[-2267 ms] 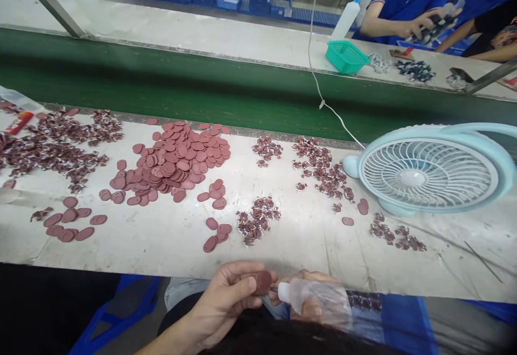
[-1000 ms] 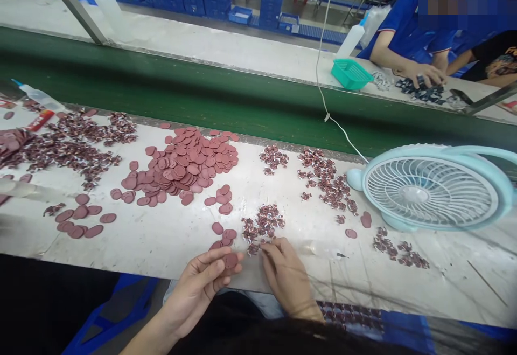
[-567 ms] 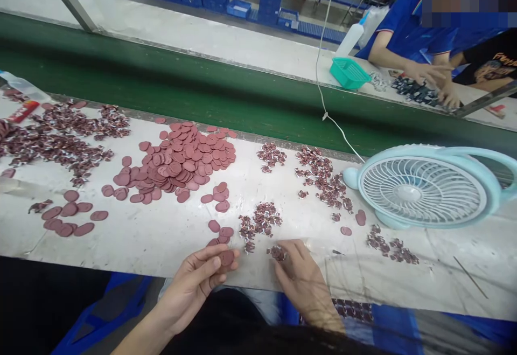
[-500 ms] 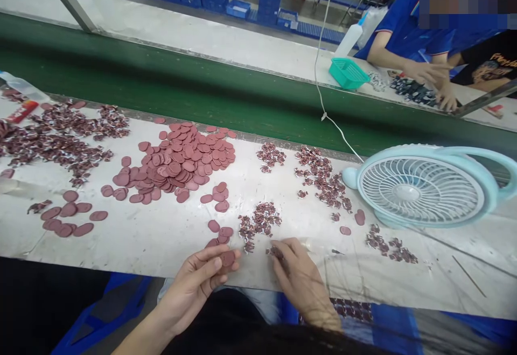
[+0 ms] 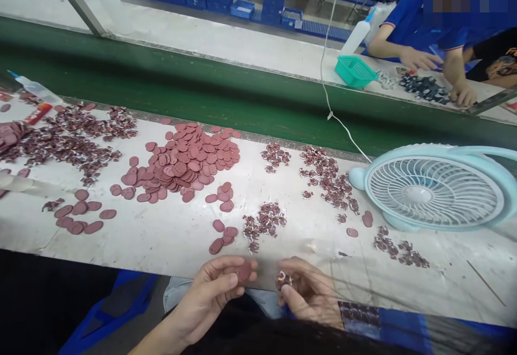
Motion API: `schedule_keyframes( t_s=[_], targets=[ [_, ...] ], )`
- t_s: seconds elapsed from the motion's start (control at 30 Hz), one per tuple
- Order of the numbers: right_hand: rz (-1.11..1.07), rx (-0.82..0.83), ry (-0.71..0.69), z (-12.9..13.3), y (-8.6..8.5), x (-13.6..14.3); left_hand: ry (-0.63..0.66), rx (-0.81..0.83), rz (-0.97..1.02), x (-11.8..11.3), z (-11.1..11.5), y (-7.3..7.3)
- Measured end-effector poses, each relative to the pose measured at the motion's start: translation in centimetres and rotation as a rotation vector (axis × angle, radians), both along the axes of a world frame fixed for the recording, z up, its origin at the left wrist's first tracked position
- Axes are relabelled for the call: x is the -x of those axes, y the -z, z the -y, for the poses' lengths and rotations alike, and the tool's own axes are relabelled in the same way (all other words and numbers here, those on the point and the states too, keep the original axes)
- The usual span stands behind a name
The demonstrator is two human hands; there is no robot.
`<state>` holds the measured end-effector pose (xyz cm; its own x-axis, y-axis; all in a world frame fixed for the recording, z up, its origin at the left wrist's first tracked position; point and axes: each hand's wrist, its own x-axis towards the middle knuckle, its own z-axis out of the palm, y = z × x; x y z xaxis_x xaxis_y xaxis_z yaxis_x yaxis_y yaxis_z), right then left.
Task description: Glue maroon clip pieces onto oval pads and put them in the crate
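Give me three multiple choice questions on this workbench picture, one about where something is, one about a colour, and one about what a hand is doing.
1. Where does the fan lie?
A. On the bench, at its right end
B. On the green belt
C. In the basket

2. What colour is the small basket across the belt?
A. Red
B. Teal
C. Yellow

3. What is the left hand doing?
A. Resting flat on the bench
B. Gripping a bottle
C. Pinching a reddish oval disc

Right letters: 1 A, the fan rests face up on the white bench at the right. 2 B, its mesh is teal. 3 C, fingers close on one disc at the bench edge.
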<state>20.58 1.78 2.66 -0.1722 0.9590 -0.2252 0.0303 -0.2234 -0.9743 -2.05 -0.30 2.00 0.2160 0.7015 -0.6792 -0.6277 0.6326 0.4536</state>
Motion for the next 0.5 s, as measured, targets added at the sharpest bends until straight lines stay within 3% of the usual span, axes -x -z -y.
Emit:
schedule_keyframes(
  t_s=[0.17, 0.5],
  targets=[
    [-0.174, -0.016, 0.058, 1.2, -1.0, 1.6, 0.050, -0.047, -0.019, -1.1, 0.3, 0.0],
    [0.123, -0.183, 0.102, 1.6, -0.9, 2.9, 0.079, -0.150, -0.038, -1.6, 0.2, -0.1]
  ],
)
